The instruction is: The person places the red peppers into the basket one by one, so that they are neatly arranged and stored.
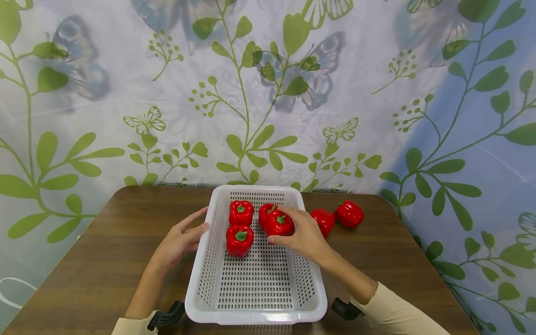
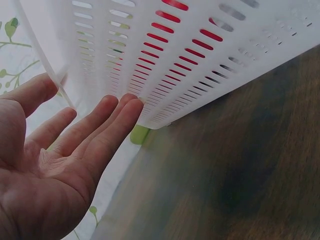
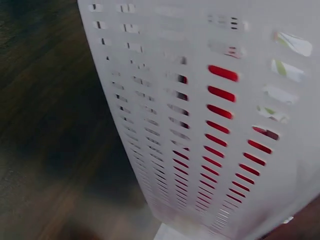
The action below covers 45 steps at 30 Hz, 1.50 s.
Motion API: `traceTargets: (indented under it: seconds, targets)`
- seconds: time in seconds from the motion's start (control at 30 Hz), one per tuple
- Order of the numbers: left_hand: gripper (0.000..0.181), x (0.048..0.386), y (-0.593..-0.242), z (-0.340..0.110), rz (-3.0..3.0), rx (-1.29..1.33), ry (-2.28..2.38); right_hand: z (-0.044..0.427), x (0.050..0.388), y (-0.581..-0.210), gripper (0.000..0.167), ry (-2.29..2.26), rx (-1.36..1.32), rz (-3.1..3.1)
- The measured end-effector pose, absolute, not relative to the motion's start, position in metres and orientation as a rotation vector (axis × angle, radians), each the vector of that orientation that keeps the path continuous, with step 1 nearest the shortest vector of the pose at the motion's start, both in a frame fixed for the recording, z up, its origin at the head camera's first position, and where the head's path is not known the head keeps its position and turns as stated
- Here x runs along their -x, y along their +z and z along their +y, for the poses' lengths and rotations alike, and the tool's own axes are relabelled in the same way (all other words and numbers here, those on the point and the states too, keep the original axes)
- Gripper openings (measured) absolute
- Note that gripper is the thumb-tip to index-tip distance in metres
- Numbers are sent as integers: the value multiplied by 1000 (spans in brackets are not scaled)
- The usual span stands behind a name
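A white slotted basket point(image 1: 255, 288) stands on the wooden table. Inside it on the left, two red peppers, one point(image 1: 241, 213) behind the other point(image 1: 239, 240), sit with stems up. My right hand point(image 1: 307, 235) reaches over the right rim and holds a red pepper point(image 1: 279, 223) between thumb and fingers, against another pepper point(image 1: 264, 212) partly hidden behind it. My left hand point(image 1: 177, 242) is at the basket's left rim; in the left wrist view the hand point(image 2: 70, 150) has its fingers extended along the slotted wall point(image 2: 170, 60). The right wrist view shows the slotted wall point(image 3: 195, 125) but no hand.
Two more red peppers, one point(image 1: 323, 221) partly behind my right hand and one point(image 1: 350, 214) farther right, lie on the table point(image 1: 138, 214) outside the basket. A patterned cloth point(image 1: 176, 93) hangs behind the table's back edge. A white cable point(image 1: 16, 291) shows at the far left.
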<state>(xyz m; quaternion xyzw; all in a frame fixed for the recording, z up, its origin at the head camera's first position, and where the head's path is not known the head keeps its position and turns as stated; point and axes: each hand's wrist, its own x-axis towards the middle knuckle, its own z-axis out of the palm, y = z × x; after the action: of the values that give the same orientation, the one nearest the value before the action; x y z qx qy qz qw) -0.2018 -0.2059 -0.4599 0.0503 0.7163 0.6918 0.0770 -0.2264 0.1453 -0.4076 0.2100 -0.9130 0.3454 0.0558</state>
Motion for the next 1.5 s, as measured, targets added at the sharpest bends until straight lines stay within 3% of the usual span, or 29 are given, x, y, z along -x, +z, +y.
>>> traceTargets:
  seconds: [0.5,1.5]
  targets:
    - [61,203,-458,-204,2157,-147,2065,140,223,-418,84,919,-557,-2843]
    - [61,201,-452,-204,2202,-117,2039,134,222,-421,87,535,-711,-2843]
